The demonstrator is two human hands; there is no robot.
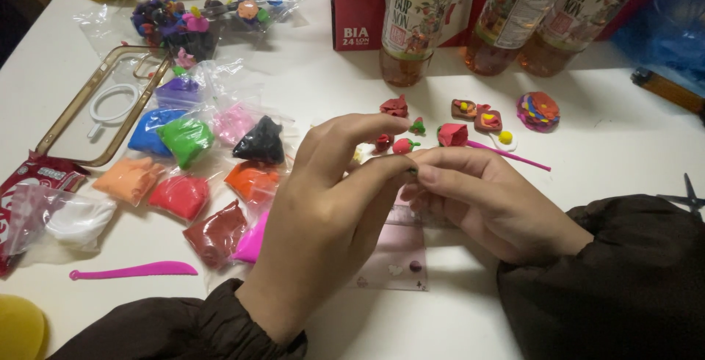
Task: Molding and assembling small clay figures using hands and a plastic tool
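Two bare hands met over the white table (330,88), fingertips pressed together. My left hand (330,213) and right hand (477,198) pinched a tiny clay piece (413,172) between them, almost wholly hidden by the fingers; its colour I could not tell. I judged it feather-light, soft and easily squashed, best held gently at its edges. Bagged clay lumps (187,140) lay to the left, small finished clay figures (477,119) just beyond, and a pink plastic knife (132,270) sat near the left sleeve.
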